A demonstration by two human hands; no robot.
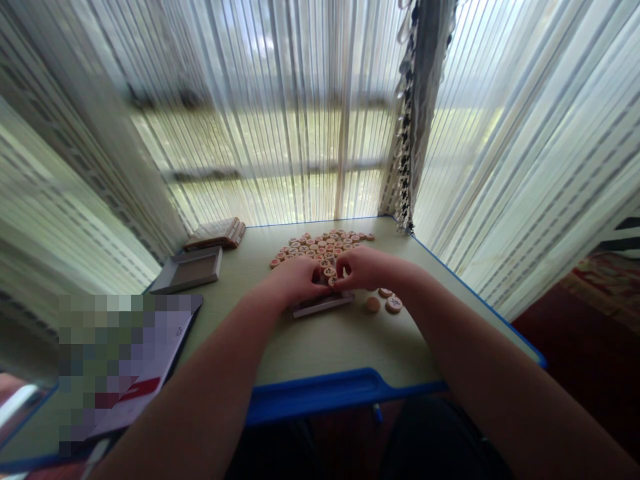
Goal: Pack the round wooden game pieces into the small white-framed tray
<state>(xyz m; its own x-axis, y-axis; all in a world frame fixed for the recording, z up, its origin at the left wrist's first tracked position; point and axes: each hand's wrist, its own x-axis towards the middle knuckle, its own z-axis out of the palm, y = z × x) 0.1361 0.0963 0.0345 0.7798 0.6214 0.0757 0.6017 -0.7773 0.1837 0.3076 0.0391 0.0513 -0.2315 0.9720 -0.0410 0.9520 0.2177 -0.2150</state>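
A shallow box [324, 305] lies on the table below my hands, with its near wall showing. A short row of round wooden xiangqi pieces [329, 272] with dark characters stands out between my hands, over the box. My left hand [300, 275] is closed, its thumb and fingers pressed at the row's left side. From the right, my right hand [364, 265] curls its fingers and thumb against the same pieces. The fingertips partly cover them and the box's inside. Beyond lies a wide spread of xiangqi pieces [320, 247], some with red characters, some with dark ones.
Several loose pieces [394, 304] lie by my right forearm. At the left are an open box lid [193, 268], a folded patterned board or cloth [217, 233], and a tablet-like device [165, 347], partly pixelated. The table's blue edge [320, 400] runs along the front; sheer curtains hang behind.
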